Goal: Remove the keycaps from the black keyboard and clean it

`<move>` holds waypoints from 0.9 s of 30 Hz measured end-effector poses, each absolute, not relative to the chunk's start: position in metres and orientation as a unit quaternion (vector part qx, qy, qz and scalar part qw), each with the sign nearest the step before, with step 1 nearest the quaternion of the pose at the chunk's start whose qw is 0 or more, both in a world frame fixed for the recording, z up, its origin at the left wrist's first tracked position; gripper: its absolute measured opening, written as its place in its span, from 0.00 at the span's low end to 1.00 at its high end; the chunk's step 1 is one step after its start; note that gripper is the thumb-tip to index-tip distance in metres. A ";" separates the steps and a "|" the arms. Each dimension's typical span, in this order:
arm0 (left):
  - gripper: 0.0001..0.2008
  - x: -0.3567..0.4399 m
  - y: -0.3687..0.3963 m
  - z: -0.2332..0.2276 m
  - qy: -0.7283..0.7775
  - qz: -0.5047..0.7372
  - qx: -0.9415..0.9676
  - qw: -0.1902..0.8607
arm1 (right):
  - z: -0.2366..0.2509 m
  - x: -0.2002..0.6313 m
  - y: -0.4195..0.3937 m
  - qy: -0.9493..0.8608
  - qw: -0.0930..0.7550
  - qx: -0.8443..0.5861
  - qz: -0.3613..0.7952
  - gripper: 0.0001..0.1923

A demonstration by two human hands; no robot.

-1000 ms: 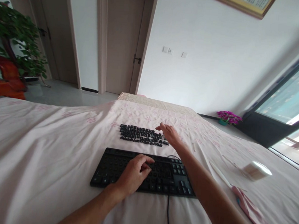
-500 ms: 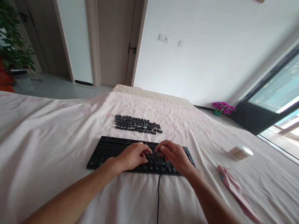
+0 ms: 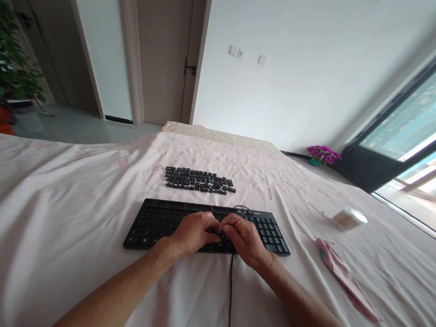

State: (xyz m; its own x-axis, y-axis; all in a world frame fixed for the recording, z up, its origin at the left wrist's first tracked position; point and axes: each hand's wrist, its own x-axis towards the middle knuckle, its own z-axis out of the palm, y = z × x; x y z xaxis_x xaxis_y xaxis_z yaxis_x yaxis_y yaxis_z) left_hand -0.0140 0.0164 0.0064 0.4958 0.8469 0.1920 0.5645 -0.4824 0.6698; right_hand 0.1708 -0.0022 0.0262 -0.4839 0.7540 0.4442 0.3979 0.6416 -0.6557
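Shifted from above the loose keycaps [image 3: 194, 180] a second ago, our right hand [image 3: 244, 239] now meets our left hand [image 3: 194, 231] over the keyboard [image 3: 156, 220], lower centre of frame. Fingers on both hands curl inward, tips bunched close; we cannot tell what, if anything, they pinch. Wrists angle in, likely for close control. Keycaps lie in rows just beyond the keyboard, mid-frame, presumably for easy reach. Cable [image 3: 230, 294] trails toward us, bottom centre. Pink cloth [image 3: 344, 277] sits apart, lower right, seemingly kept clear.
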 end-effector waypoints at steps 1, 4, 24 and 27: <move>0.05 -0.012 0.016 0.006 0.438 0.258 0.821 0.261 | 0.021 0.171 -0.002 -0.830 0.386 -0.332 0.229 0.11; 0.06 -0.008 0.013 0.004 0.450 0.264 0.818 0.242 | 0.010 0.173 -0.001 -0.834 0.418 -0.300 0.200 0.11; 0.15 -0.005 0.012 0.004 0.408 0.387 0.725 0.397 | 0.029 0.169 -0.006 -0.841 0.448 -0.289 0.088 0.12; 0.23 -0.005 0.012 0.002 0.423 0.411 0.682 0.433 | 0.030 0.168 -0.003 -0.840 0.399 -0.362 0.074 0.12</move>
State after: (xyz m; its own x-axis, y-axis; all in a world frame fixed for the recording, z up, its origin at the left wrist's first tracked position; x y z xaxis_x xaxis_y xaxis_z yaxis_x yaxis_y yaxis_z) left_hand -0.0047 0.0120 0.0019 0.3054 0.9321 0.1945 0.2209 -0.2681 0.9377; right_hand 0.1684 -0.0026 0.0302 -0.4206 0.6662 0.6159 0.5478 0.7276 -0.4130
